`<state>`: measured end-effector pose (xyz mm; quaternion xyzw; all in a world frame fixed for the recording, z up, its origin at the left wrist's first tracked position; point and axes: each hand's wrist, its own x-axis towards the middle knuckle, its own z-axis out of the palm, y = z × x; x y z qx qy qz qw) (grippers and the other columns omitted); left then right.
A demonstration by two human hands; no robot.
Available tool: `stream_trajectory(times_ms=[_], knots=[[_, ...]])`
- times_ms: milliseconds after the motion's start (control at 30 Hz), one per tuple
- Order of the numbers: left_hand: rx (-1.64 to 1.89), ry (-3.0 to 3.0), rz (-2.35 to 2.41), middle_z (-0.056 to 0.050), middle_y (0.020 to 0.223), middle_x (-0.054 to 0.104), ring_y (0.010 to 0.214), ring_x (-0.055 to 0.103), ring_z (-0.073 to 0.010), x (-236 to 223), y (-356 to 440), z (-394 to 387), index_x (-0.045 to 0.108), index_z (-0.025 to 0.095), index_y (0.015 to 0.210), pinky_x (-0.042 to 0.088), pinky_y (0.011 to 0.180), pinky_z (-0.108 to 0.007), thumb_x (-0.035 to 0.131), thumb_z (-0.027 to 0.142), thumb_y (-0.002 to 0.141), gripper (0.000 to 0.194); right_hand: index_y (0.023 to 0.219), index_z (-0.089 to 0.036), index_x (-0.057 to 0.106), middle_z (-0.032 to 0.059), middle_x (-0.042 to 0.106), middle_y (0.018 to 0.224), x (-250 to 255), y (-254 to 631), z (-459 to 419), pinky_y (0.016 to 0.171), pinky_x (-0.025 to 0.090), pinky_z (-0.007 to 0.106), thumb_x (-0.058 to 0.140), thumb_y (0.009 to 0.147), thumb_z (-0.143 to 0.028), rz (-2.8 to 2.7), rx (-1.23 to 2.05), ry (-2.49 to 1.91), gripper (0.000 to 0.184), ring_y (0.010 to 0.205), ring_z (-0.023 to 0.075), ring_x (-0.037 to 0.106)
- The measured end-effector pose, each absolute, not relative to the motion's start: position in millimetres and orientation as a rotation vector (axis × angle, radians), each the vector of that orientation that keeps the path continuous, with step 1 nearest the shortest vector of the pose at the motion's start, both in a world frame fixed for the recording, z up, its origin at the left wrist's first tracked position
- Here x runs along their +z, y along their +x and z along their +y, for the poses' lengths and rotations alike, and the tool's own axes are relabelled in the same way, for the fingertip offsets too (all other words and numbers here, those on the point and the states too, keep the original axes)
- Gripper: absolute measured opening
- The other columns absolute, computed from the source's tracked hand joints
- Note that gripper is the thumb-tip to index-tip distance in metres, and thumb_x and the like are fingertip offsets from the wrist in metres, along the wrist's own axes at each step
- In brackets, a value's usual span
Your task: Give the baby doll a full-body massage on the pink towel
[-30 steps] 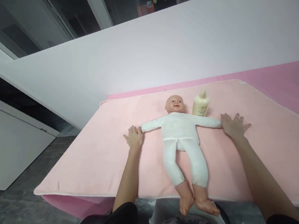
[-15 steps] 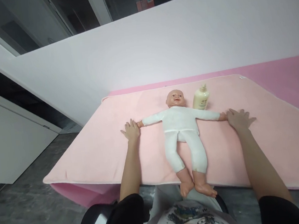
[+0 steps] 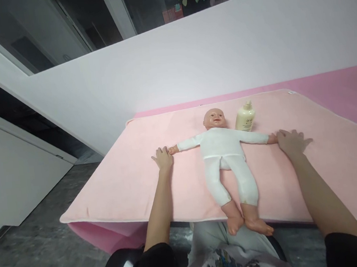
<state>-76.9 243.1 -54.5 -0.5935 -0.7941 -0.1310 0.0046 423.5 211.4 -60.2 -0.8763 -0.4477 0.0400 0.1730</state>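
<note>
A baby doll (image 3: 220, 142) in a white long-sleeved outfit lies on its back, arms stretched out to both sides. Its bare feet reach past the near edge of the pink blanket (image 3: 122, 173). My left hand (image 3: 163, 159) rests palm down with fingers spread, right beside the doll's hand on the left. On the other side my right hand (image 3: 292, 142) lies flat, fingers apart, its inner edge against the doll's other hand. Whether either thumb hooks the doll's fingers is too small to tell. A pale yellow pump bottle (image 3: 245, 118) stands near the doll's head.
The blanket covers a table with a darker pink cover (image 3: 346, 86) at the back. Behind it rises a white wall (image 3: 190, 64) with dark windows above. A white door panel (image 3: 16, 167) and grey floor (image 3: 39, 237) are at left. My lap is below the table edge.
The camera view has shifted a little, so everything sits slightly further right in the picture. Both hands keep their places beside the doll's hands.
</note>
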Motion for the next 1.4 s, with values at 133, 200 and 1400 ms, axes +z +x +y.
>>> stream_trajectory(times_ms=[133,200,1400], knots=[[-0.423,-1.861,-2.471,-0.017,0.139,0.043,0.134,0.034,-0.0297,-54,-76,244,0.05,0.022,0.127,0.022,0.108,-0.061,0.029,0.024,0.091,0.041,0.133,-0.018,0.053,0.0232,0.041,0.136,-61,425,212,0.095,0.019,0.058,0.025,0.094,-0.035,-1.268,0.112,-2.515,0.05,0.127,0.0403,0.031],[-0.431,-1.861,-2.466,-0.017,0.139,0.043,0.134,0.034,-0.03,-55,-76,244,0.05,0.022,0.126,0.022,0.108,-0.062,0.029,0.024,0.091,0.041,0.133,-0.019,0.053,0.0227,0.041,0.137,-61,425,212,0.096,0.018,0.059,0.024,0.094,-0.035,-1.274,0.123,-2.522,0.051,0.128,0.0406,0.031],[-0.237,-1.963,-2.387,-0.019,0.146,0.036,0.137,0.03,-0.034,-57,-86,243,0.043,0.017,0.137,0.025,0.104,-0.067,0.029,0.022,0.09,0.049,0.131,-0.02,0.05,0.0189,0.043,0.131,-60,420,207,0.1,0.019,0.069,0.005,0.092,-0.044,-1.419,0.072,-2.574,0.065,0.122,0.0435,0.035]])
